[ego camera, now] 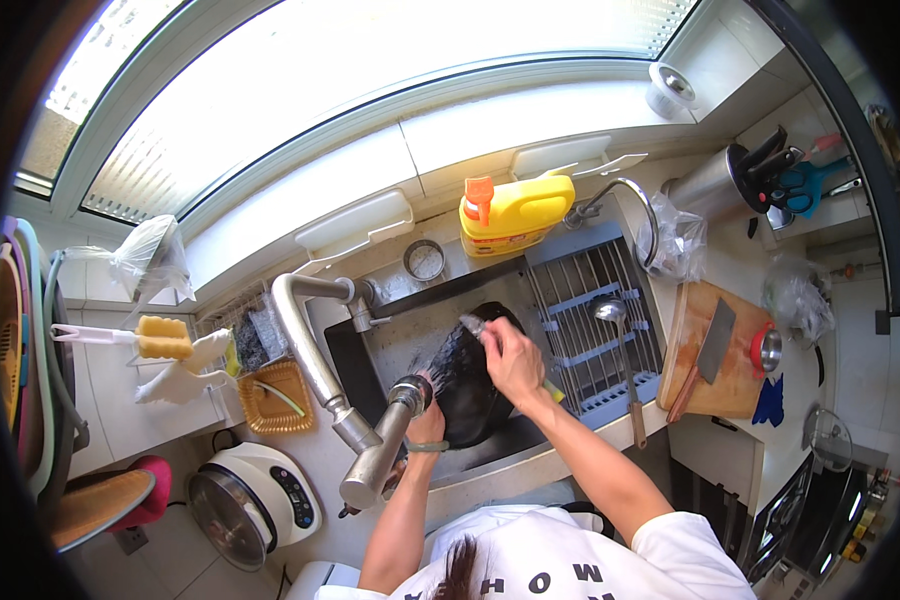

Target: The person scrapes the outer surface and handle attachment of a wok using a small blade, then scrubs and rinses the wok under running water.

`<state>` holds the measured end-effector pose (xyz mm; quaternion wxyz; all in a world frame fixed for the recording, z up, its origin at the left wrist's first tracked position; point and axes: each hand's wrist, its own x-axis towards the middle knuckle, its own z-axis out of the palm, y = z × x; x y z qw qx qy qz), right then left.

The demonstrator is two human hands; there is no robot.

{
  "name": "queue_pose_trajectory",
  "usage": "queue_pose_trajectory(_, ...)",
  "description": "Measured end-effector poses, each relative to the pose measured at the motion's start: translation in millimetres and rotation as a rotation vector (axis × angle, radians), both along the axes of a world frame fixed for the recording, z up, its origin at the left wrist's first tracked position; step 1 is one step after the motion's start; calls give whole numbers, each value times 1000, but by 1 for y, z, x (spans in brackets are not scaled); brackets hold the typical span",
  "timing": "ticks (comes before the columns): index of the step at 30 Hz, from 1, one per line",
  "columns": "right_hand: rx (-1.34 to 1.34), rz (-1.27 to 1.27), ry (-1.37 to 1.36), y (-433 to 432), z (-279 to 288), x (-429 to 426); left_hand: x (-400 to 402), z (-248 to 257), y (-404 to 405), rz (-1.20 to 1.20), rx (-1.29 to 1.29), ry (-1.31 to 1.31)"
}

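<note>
A dark, round-looking pan or wok [471, 390] is tilted inside the kitchen sink [412, 292], with water spraying onto it from the metal faucet head [411, 394]. My left hand [429, 420] is at the pan's left side, partly hidden behind the faucet head; its fingers are mostly out of sight. Closed around a small shiny scrubber, seemingly steel wool [474, 324], my right hand [511, 360] is over the pan's upper right part. A bit of yellow-green material [552, 390] shows beneath my right wrist.
A slatted drying rack [592, 322] covers the sink's right side, with a ladle [624, 367] lying across it. A yellow detergent jug [521, 214] stands behind. Further right, a cleaver [712, 349] lies on a wooden cutting board [667, 375]. Left are a golden tray [251, 409] and an electric cooker [292, 480].
</note>
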<state>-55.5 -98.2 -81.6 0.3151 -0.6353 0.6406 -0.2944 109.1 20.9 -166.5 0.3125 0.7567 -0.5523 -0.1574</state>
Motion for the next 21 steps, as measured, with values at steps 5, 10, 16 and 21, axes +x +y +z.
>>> queue_pose_trajectory(5,-16,7,44,-9,1,-9,-13,30,-8,87,36,184)
queue_pose_trajectory(10,-47,106,-67,18,12,10,-17,35,-22,184,-99,315)
queue_pose_trajectory(16,-64,19,8,-4,7,0,-25,44,-28,201,-169,366)
queue_pose_trajectory(21,-198,75,22,9,7,12,-13,29,-22,126,-107,284)
